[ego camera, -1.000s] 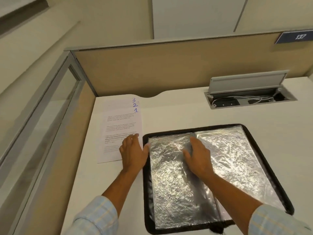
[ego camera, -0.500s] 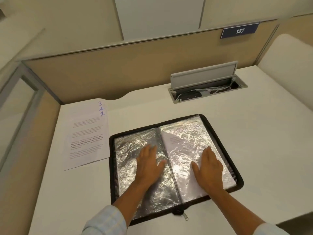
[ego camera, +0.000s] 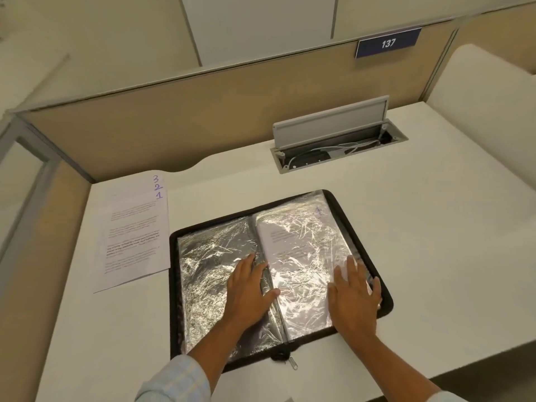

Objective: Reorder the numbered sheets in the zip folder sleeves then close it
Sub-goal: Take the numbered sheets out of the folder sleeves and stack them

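I have the zip folder (ego camera: 173, 285) lying open in the lower middle of the frame, on the white bench (ego camera: 435, 242), its two crinkled clear sleeves facing up. My left hand (ego camera: 249, 294) lies flat on the left sleeve (ego camera: 208, 256), just beside the spine. My right hand (ego camera: 355, 303) lies flat on the lower outer part of the right sleeve (ego camera: 304, 250), fingertips near the black rim. Both grips are wide, fingers straight, holding nothing and only pressing down. I judge the step to be steadying the spread so that the filed sheet (ego camera: 278, 242) can come out of the right sleeve. To do it well I would keep the left palm pinning the spine side and work the right fingertips to the sleeve's mouth. I cannot tell which edge is open, so I would feel for it rather than tug the thin film. Then I would draw the paper out straight, without creasing it. By count: one folder, two sleeves showing, and one sheet in the right one with a faint blue mark at its top corner that I cannot read. At the left of the frame lies one loose stack of sheets (ego camera: 133, 233) bearing three handwritten numbers, 3, 2, 1, probably three sheets fanned. One zip pull (ego camera: 293, 363) hangs at the folder's bottom edge, and one cable box (ego camera: 336, 146) stands open at the upper right.
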